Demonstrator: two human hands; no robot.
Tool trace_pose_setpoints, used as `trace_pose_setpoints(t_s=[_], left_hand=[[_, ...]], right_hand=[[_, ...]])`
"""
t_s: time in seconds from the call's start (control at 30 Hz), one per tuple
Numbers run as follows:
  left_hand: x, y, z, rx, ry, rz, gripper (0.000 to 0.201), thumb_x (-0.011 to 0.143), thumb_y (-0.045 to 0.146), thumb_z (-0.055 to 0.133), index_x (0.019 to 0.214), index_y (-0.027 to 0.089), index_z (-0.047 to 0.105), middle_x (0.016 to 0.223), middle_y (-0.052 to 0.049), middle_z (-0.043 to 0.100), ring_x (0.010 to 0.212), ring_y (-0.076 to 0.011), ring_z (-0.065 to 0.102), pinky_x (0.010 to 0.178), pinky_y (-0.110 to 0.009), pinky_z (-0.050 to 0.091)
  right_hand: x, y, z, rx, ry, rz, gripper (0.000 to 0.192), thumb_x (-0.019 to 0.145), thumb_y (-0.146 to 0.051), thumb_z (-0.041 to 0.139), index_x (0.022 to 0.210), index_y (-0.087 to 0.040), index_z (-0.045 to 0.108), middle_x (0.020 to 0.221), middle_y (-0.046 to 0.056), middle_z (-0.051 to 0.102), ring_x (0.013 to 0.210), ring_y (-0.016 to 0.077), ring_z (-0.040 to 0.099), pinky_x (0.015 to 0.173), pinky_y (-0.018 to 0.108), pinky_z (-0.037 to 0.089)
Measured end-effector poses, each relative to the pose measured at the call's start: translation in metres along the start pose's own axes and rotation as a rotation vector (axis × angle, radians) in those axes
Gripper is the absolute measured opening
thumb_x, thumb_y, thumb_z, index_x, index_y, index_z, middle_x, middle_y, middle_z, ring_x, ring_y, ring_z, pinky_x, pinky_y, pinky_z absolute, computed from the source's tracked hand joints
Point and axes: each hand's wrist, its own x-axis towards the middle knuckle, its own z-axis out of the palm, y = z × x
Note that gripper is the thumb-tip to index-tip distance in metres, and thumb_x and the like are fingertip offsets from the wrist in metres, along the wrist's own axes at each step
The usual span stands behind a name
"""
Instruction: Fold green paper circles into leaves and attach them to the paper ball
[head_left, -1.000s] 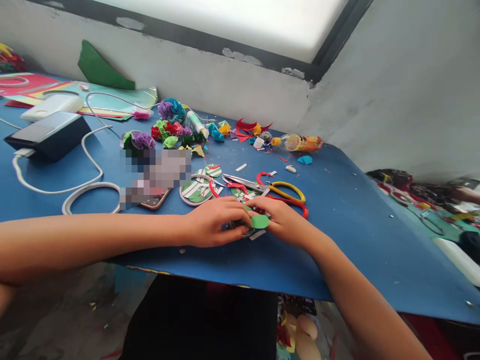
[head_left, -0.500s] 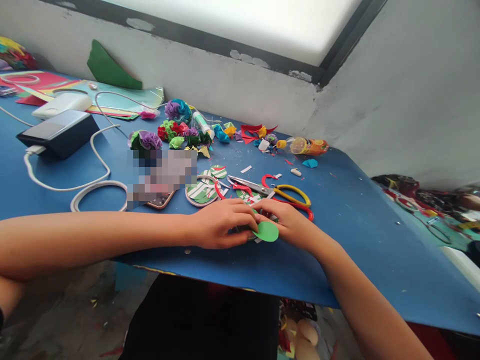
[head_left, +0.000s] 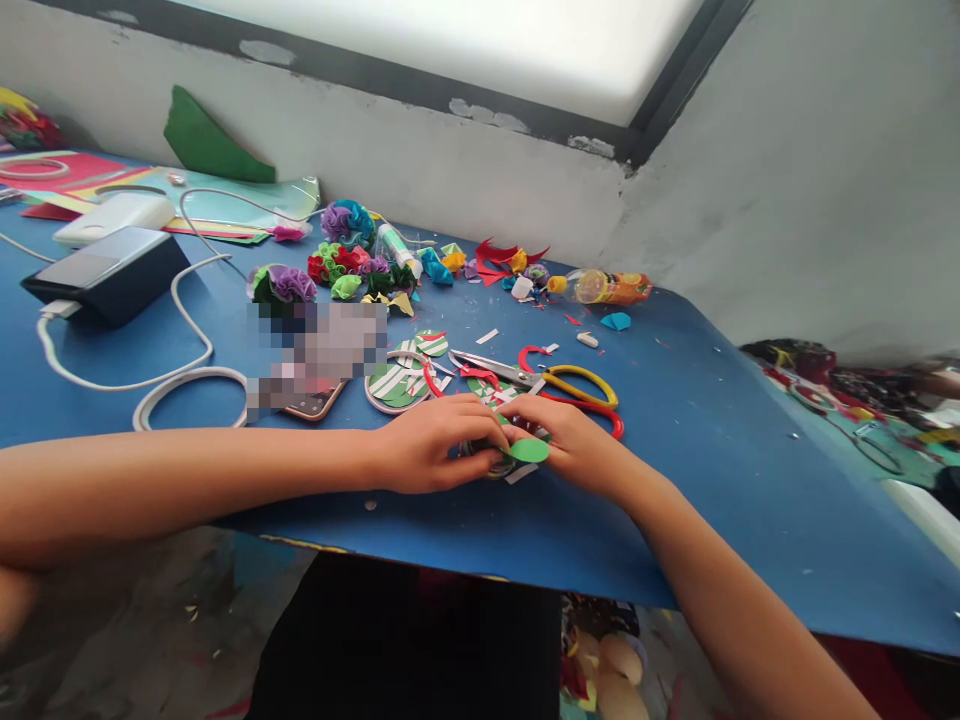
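Observation:
A green paper disc sticks out between my two hands, close to the table's front edge. My left hand is closed, its fingertips pinching the disc's left side. From the right, my right hand is closed at the same disc, its fingers curled toward the left fingertips; its exact grip is partly hidden. Under my fingers part of a round, rimmed thing shows, mostly covered. Just beyond lie scissors with yellow and red handles. A ring filled with green-and-white striped paper pieces rests left of them.
A phone, partly blurred out, and a white ring lie left. A dark box has a white cable. Paper flowers, a glue stick and an orange drink bottle lie along the back. Paper scraps are scattered about.
The green disc has tilted and now looks flatter between my fingers. More of the round thing and a white strip show beneath it. The view has shifted slightly.

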Motion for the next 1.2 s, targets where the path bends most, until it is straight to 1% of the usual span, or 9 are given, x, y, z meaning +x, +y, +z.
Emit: trace_pose_setpoints(t_s=[0.17, 0.37, 0.5, 0.67, 0.77, 0.93, 1.07, 1.13, 1.2], left_hand=[[0.0013, 0.0, -0.0008, -0.075, 0.083, -0.071, 0.013, 0.084, 0.018, 0.047, 0.089, 0.012, 0.057, 0.082, -0.007, 0.06, 0.078, -0.0125, 0.053, 0.073, -0.025, 0.044], [0.0032, 0.0015, -0.0032, -0.187, 0.107, -0.237, 0.014, 0.085, 0.021, 0.046, 0.08, 0.012, 0.055, 0.074, -0.003, 0.058, 0.068, -0.0091, 0.05, 0.067, -0.021, 0.042], [0.0037, 0.0013, -0.0027, -0.23, 0.128, -0.265, 0.013, 0.084, 0.02, 0.047, 0.083, 0.011, 0.056, 0.074, -0.002, 0.059, 0.069, -0.008, 0.053, 0.067, -0.019, 0.043], [0.0038, 0.0016, -0.0023, -0.257, 0.141, -0.296, 0.014, 0.084, 0.021, 0.047, 0.082, 0.011, 0.057, 0.072, -0.001, 0.06, 0.068, -0.0075, 0.054, 0.066, -0.017, 0.044], [0.0038, 0.0017, -0.0023, -0.251, 0.141, -0.292, 0.014, 0.084, 0.021, 0.047, 0.082, 0.011, 0.057, 0.072, -0.001, 0.06, 0.068, -0.0076, 0.054, 0.066, -0.018, 0.045], [0.0033, 0.0001, 0.0005, -0.173, 0.131, -0.232, 0.016, 0.084, 0.021, 0.046, 0.085, 0.01, 0.058, 0.074, -0.003, 0.061, 0.068, -0.0088, 0.054, 0.065, -0.019, 0.043], [0.0013, 0.0001, 0.0033, -0.08, 0.113, -0.156, 0.018, 0.083, 0.019, 0.048, 0.091, 0.009, 0.06, 0.082, -0.007, 0.063, 0.076, -0.0125, 0.056, 0.071, -0.022, 0.043], [0.0001, 0.0005, 0.0035, -0.068, 0.105, -0.136, 0.018, 0.082, 0.019, 0.048, 0.091, 0.01, 0.061, 0.082, -0.007, 0.063, 0.077, -0.0133, 0.056, 0.071, -0.022, 0.042], [-0.0009, 0.0004, 0.0033, -0.082, 0.108, -0.127, 0.019, 0.082, 0.019, 0.048, 0.094, 0.012, 0.061, 0.082, -0.006, 0.063, 0.077, -0.0131, 0.056, 0.07, -0.021, 0.042]], right_hand=[[0.0008, 0.0045, 0.0027, 0.01, 0.047, -0.057, 0.028, 0.088, -0.037, 0.044, 0.103, -0.017, 0.056, 0.097, 0.007, 0.063, 0.083, 0.0164, 0.057, 0.073, 0.027, 0.043], [0.0007, 0.0068, 0.0044, 0.031, 0.105, -0.123, 0.03, 0.087, -0.039, 0.043, 0.102, -0.017, 0.057, 0.099, 0.008, 0.063, 0.089, 0.0178, 0.058, 0.077, 0.029, 0.044], [0.002, 0.005, 0.0048, 0.031, 0.125, -0.127, 0.032, 0.088, -0.041, 0.041, 0.097, -0.015, 0.058, 0.096, 0.009, 0.064, 0.085, 0.018, 0.059, 0.074, 0.029, 0.046], [0.0019, 0.005, 0.0044, 0.013, 0.118, -0.13, 0.029, 0.088, -0.039, 0.043, 0.097, -0.016, 0.058, 0.095, 0.009, 0.064, 0.084, 0.0176, 0.059, 0.073, 0.029, 0.046], [0.0016, 0.0057, 0.0039, 0.008, 0.105, -0.116, 0.027, 0.088, -0.037, 0.043, 0.098, -0.017, 0.057, 0.096, 0.008, 0.063, 0.085, 0.0173, 0.059, 0.074, 0.029, 0.045], [-0.0013, 0.0063, 0.0001, 0.006, 0.075, -0.09, 0.024, 0.087, -0.033, 0.047, 0.102, -0.018, 0.058, 0.099, 0.007, 0.064, 0.089, 0.0178, 0.059, 0.077, 0.029, 0.045], [-0.0037, 0.0048, -0.0023, 0.047, 0.044, 0.016, 0.028, 0.086, -0.037, 0.048, 0.104, -0.018, 0.058, 0.101, 0.007, 0.064, 0.085, 0.0172, 0.06, 0.075, 0.027, 0.047], [-0.0029, 0.0044, -0.0015, 0.082, 0.035, 0.086, 0.033, 0.084, -0.04, 0.05, 0.105, -0.017, 0.058, 0.096, 0.008, 0.065, 0.082, 0.0176, 0.061, 0.072, 0.028, 0.048], [-0.0007, 0.0051, 0.0006, 0.109, 0.029, 0.118, 0.034, 0.083, -0.042, 0.05, 0.103, -0.016, 0.059, 0.093, 0.008, 0.065, 0.083, 0.0187, 0.062, 0.072, 0.028, 0.048]])
